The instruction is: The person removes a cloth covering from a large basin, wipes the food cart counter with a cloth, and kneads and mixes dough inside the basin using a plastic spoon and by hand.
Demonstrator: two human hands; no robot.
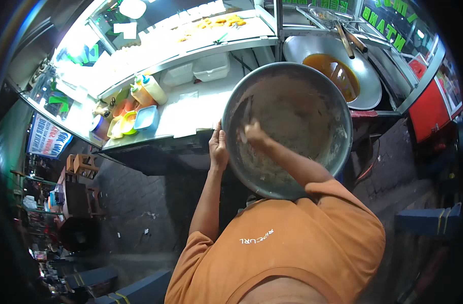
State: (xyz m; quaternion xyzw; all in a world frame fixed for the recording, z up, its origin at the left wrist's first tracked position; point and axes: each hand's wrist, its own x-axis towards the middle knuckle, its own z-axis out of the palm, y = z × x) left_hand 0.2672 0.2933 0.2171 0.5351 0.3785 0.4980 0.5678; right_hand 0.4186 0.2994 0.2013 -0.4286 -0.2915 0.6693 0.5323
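A large round metal basin (pixel 312 109) is tilted toward me against the front of my orange shirt. Pale residue streaks its inner wall, and whitish smears cling to the right side. My left hand (pixel 219 148) grips the left outer side of the basin near the rim. Inside the basin, my right hand (pixel 255 134) is closed around a flat scraper-like tool (pixel 245 107), whose greyish blade lies close to the left inner wall. Its exact kind is hard to make out, and my fingers hide the handle.
Behind the basin sits a wok of brown oil (pixel 333 73), with wooden-handled utensils (pixel 345 40) above it. On the counter stand sauce bottles (pixel 153 90), a blue container (pixel 146 117) and white foam boxes (pixel 211 67). Fried pieces (pixel 224 21) lie in the lit display case.
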